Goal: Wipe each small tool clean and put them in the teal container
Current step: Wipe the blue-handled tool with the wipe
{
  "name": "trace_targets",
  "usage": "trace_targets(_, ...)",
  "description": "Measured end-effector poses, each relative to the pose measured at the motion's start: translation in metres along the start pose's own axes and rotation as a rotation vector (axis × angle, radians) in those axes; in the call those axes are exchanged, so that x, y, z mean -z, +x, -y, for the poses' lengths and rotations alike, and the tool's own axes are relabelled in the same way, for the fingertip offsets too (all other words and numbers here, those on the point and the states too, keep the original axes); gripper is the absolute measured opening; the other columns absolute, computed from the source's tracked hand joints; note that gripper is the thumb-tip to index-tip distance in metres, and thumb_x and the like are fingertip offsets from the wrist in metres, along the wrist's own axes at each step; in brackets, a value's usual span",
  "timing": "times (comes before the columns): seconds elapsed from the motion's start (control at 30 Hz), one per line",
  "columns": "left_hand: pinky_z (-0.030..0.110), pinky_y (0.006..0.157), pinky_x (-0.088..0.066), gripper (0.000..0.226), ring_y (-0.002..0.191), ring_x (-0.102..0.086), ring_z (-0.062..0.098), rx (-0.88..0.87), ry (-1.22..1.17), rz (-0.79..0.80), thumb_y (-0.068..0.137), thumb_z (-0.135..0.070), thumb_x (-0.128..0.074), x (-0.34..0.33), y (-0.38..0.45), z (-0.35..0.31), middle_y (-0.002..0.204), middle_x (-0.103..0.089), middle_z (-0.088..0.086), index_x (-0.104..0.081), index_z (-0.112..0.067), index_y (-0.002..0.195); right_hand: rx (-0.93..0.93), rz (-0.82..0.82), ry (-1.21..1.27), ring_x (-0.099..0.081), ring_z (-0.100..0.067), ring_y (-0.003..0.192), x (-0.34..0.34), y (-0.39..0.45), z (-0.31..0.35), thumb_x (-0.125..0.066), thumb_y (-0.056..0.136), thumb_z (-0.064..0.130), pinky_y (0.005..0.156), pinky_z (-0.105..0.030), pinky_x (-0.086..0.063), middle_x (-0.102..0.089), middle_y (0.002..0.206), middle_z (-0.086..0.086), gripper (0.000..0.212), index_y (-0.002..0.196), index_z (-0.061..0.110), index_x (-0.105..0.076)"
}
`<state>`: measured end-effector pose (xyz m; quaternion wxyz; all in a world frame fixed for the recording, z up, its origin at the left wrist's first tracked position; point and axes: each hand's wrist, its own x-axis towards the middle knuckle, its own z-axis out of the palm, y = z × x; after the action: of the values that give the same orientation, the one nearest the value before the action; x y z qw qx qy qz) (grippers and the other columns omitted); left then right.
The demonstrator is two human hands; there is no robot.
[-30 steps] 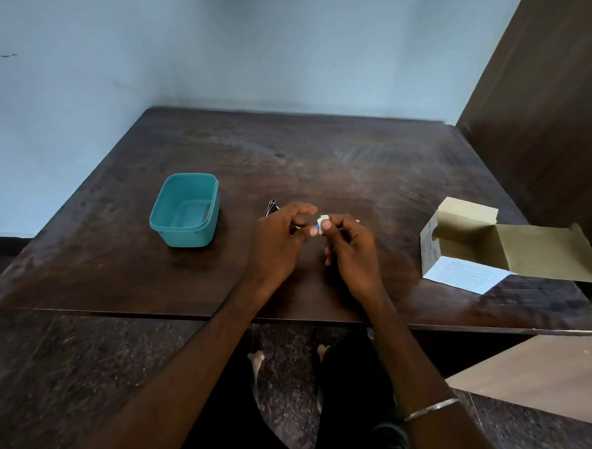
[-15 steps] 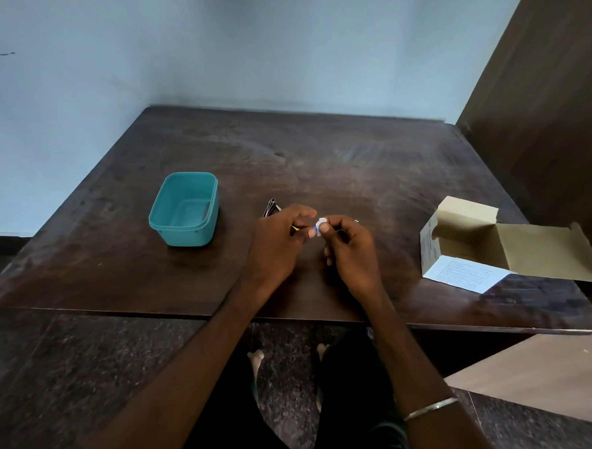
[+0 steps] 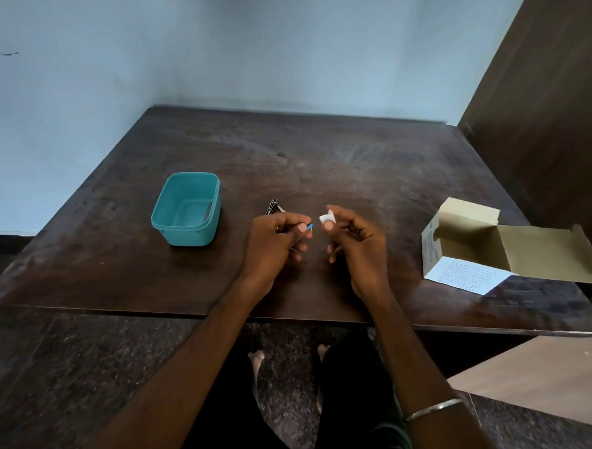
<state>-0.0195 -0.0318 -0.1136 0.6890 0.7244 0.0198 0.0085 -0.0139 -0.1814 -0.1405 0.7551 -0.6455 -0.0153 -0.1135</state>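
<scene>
Left hand pinching a thin tool with a blue-and-yellow tip, shaft mostly hidden by fingers, right hand gripping a small white wipe just beside it, open teal plastic container left on the dark wooden table, dark tools, perhaps several, half hidden behind the knuckles.

Small tool mostly hidden in left hand; dark tools behind it too small to identify.

A plain room: dark wooden table against a bare pale-blue wall.
</scene>
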Motion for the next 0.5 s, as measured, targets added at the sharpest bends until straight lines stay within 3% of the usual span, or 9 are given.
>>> trace_targets(0.13,0.025,0.049,-0.052,0.017,0.055,-0.063,0.011,0.017,-0.013,0.026,0.094,-0.001,-0.059,-0.0028,-0.0008,-0.0012,0.080,-0.073,0.009,-0.071,0.000,0.106,0.022,0.029,-0.109,-0.054,-0.019,0.051,-0.0014,-0.0024,0.0000,-0.069,0.088,0.002,0.044,-0.029,-0.043,-0.070,0.083,-0.020,0.006,0.094,0.004,-0.070)
trace_targets(0.27,0.025,0.047,-0.052,0.017,0.054,-0.063,0.014,0.058,-0.028,0.041,0.094,-0.002,-0.059,-0.0044,-0.0029,-0.0032,0.079,-0.073,0.010,-0.072,-0.003,0.104,0.003,0.026,-0.075,-0.054,-0.022,0.046,-0.0001,-0.0021,0.0000,-0.073,0.086,0.003,0.043,-0.027,-0.042,-0.067,0.082,-0.025,0.012,0.094,0.000,-0.064)
trace_targets(0.5,0.025,0.046,-0.050,0.017,0.057,-0.064,0.017,0.075,-0.037,0.049,0.095,-0.002,-0.058,-0.0029,-0.0044,-0.0066,0.083,-0.073,0.013,-0.073,-0.006,0.103,-0.001,0.023,-0.067,-0.054,-0.023,0.044,-0.0006,-0.0035,0.0014,-0.075,0.084,0.003,0.043,-0.027,-0.042,-0.068,0.078,-0.021,0.011,0.089,0.000,-0.066)
